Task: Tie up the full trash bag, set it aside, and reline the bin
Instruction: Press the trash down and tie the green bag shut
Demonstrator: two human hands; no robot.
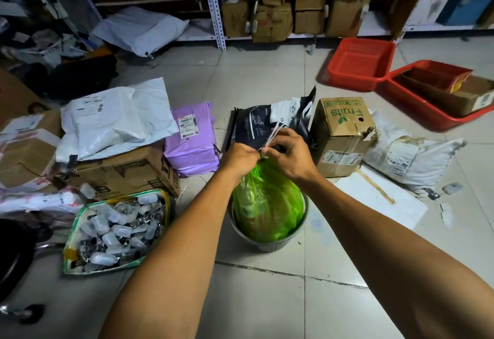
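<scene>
A full, translucent green trash bag [267, 199] stands inside a small grey round bin [270, 243] on the tiled floor. Its top is gathered into a neck just below my hands. My left hand [239, 155] pinches the neck from the left. My right hand [287, 153] grips from the right and holds a pale string [274, 131] that runs up from the neck. Both hands touch each other over the bag's top, and the knot area is hidden by my fingers.
A purple parcel [191, 138], a dark mailer bag [267, 125] and a "Fruits" carton [343, 135] stand just behind the bin. A green-rimmed tray of small clear packets [115, 229] lies to the left. Red baskets [361, 63] sit far right. Shelving with boxes lines the back.
</scene>
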